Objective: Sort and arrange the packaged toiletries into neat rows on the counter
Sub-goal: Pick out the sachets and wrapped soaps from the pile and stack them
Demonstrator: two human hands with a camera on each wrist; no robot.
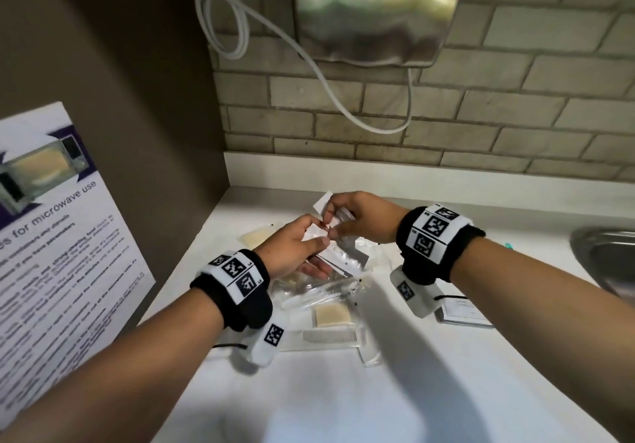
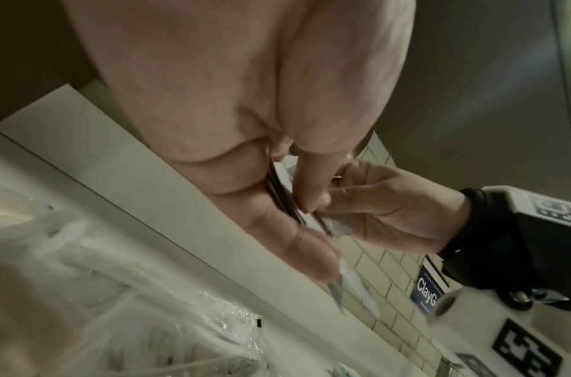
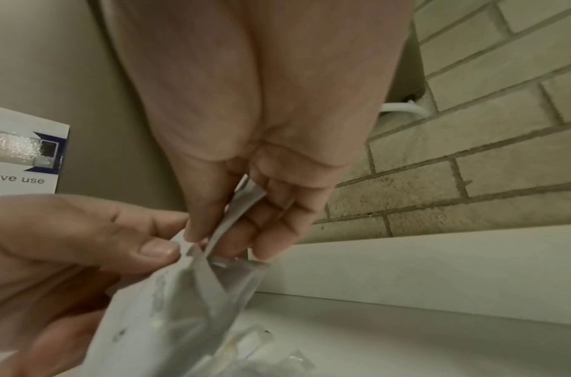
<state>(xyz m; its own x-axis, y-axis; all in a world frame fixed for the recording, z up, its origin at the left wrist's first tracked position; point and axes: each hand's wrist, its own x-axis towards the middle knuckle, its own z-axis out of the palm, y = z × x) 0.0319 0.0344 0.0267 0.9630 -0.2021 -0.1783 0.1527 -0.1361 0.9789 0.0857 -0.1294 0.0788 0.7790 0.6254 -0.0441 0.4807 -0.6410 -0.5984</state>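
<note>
Fills the upper centre of the frame: left hand point(image 2: 232, 107), thumb and fingers point(image 2: 287, 244) pinching flat packets point(image 2: 338, 288) that hang toward lower centre. At right centre, right hand point(image 2: 387, 211) gripping the same packets, fingertips touching the left thumb. Across the lower left, crinkled clear wrappers point(image 2: 167, 313), blurred. Along the diagonal, a pale counter edge point(image 2: 154, 178). Lower right, tiled wall point(image 2: 384, 267) with a blue sign point(image 2: 427, 293).

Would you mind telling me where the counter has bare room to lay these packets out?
The counter is bare in front, nearer than the comb packet, and along the back wall right of the right hand, toward the sink. It is crowded under both hands, where clear packets overlap; the left hand holds more.
</note>
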